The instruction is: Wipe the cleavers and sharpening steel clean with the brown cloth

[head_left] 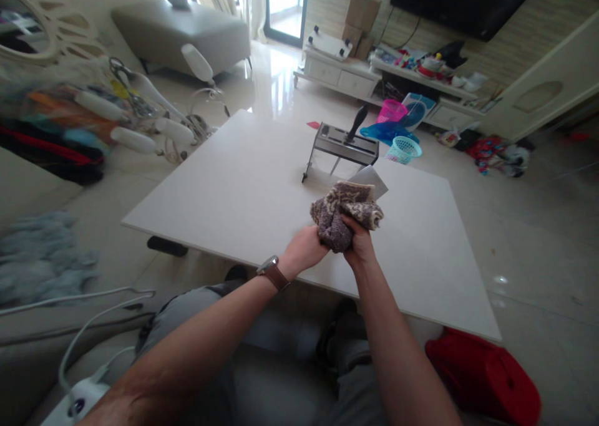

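Observation:
A bunched towel (344,211), brown with a cream pattern, is held above the near part of the white table (224,183). My left hand (306,249), with a brown-strapped watch at its wrist, is closed on the towel's left side; its fingers are mostly hidden under the cloth. From the right, my right hand (360,242) grips the same towel, thumb lying over a fold. Just behind the towel lies a flat grey sheet (374,181), partly covered by it. Farther back stands a metal-framed device (344,142) with clear panels and an upright black handle.
Beyond the table's far edge are a light-blue basket (405,150), a pink basket (392,110) and blue plastic (386,131). A lamp with several white shades (133,140) stands at the left. A red bag-like item (484,376) lies at the lower right.

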Motion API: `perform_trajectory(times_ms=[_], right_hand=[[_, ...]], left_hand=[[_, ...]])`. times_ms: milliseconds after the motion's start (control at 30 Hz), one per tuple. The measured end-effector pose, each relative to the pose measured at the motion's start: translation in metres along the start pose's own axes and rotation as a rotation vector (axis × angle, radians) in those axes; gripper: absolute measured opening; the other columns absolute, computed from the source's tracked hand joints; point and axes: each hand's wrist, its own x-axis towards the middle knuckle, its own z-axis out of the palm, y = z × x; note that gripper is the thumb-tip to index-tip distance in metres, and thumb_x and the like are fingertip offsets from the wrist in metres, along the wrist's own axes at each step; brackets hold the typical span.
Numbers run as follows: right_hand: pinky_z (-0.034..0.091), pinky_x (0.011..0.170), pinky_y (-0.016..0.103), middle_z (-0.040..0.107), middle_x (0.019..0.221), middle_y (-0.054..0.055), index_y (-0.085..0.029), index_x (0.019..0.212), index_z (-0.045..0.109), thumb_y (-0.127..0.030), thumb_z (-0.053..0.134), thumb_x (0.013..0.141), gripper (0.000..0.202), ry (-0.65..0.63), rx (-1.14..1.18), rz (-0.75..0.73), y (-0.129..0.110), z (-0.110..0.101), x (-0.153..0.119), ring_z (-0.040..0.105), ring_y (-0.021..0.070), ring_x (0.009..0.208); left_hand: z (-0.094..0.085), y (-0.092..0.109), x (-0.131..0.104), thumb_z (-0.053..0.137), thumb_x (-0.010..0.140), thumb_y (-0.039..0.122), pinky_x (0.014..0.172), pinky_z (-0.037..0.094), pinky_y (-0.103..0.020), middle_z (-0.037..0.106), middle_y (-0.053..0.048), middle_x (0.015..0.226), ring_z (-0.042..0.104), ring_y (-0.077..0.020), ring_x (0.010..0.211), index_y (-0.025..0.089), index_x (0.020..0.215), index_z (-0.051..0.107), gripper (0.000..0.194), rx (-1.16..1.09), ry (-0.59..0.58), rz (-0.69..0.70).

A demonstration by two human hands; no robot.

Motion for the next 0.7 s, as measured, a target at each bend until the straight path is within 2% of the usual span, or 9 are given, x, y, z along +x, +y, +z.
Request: perform_trajectory(times_ms=[333, 700], right_hand=[[0.06, 0.1, 0.043, 0.08, 0.092, 0.0, -0.02, 0.091, 0.075, -0.019, 0.089, 0.052, 0.041, -0.016, -0.015, -0.007, -0.0012, 0.0008, -0.0011, 0.074, 0.0241, 0.098], [0.06, 0.101, 0.043, 0.081, 0.093, 0.001, -0.019, 0.092, 0.076, -0.017, 0.089, 0.054, 0.04, -0.019, 0.011, -0.003, 0.0006, -0.0011, 0.0007, 0.075, 0.0241, 0.095]], left_hand=[[-0.0001, -0.0003, 0.0001, 0.063, 0.089, 0.023, 0.085, 0.054, -0.029, 0.079, -0.012, 0.108, 0.073, -0.0259, 0.105, 0.019, 0.104, 0.078, 0.022, -0.001, -0.005, -0.023], [-0.0014, 0.0013, -0.0004, 0.064, 0.089, 0.025, 0.085, 0.054, -0.03, 0.079, -0.013, 0.107, 0.073, -0.0266, 0.103, 0.019, 0.105, 0.079, 0.023, -0.012, -0.01, -0.021]])
